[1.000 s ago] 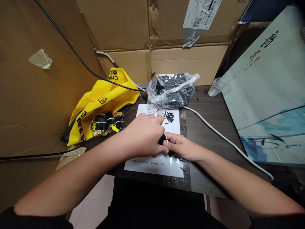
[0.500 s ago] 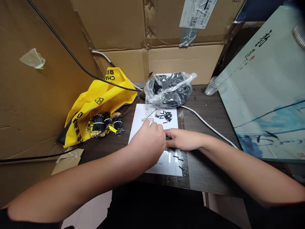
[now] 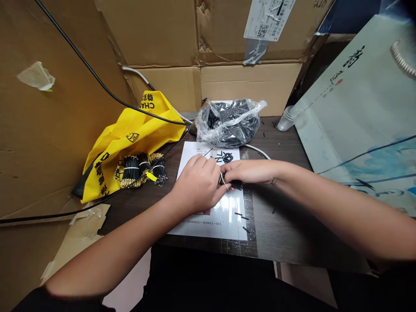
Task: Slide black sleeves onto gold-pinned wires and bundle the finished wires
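My left hand [image 3: 198, 184] is closed on a bundle of thin black wires [image 3: 238, 185], whose dark ends stick out to the right, beneath my other hand. One thin wire end [image 3: 208, 151] pokes up beyond the left knuckles. Between the hands a thin white band [image 3: 224, 180] is drawn into a loop near my left thumb. The fingers of my right hand [image 3: 248, 172] are bent in and pinch at this band, against the bundle. Most of the bundle is hidden by both hands. Under them lies a printed white sheet [image 3: 191, 229].
Loose short black tubes [image 3: 227, 157] lie on the sheet. Behind is a clear plastic bag [image 3: 232, 123] full of black pieces. Banded wire bundles [image 3: 131, 169] with gold ends rest by a yellow bag [image 3: 130, 125]. A black cable [image 3: 81, 54] crosses the left; a paper bag [image 3: 364, 117] stands right.
The white band has come into sight between my hands. My right hand has moved up slightly, and my left thumb now extends under the bundle. The view has shifted a little.
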Tool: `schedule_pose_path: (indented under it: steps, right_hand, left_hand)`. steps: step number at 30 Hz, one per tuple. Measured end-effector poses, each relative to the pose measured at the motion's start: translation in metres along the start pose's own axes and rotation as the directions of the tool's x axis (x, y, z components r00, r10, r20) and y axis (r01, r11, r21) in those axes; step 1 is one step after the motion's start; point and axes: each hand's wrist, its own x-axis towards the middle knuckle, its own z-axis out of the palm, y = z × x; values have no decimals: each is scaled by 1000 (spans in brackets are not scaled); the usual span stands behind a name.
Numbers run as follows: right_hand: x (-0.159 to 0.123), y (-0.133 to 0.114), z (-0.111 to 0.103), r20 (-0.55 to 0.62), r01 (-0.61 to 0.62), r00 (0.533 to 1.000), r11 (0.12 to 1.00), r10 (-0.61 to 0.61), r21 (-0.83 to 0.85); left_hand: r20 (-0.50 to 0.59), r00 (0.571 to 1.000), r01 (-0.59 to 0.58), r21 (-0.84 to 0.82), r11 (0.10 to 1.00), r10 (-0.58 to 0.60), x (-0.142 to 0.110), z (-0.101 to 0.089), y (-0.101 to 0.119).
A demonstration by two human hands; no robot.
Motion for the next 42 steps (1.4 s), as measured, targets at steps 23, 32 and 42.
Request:
schedule_pose_path:
  steps: [23,32,42]
  right_hand:
    - [9,-7,16,-141,-158,964,909,227,386]
    - [10,3,15,-49,-174,975,885,216,432]
    - [-24,-13,7,18,-95,995,893,97,439]
  left_hand:
    - [59,978,208,-173,963,-201,-4,10,23]
    - [273,951,178,-103,979,-145,-1,21,17]
    - [297,947,280,-582,764,-121,-15,27,-7]
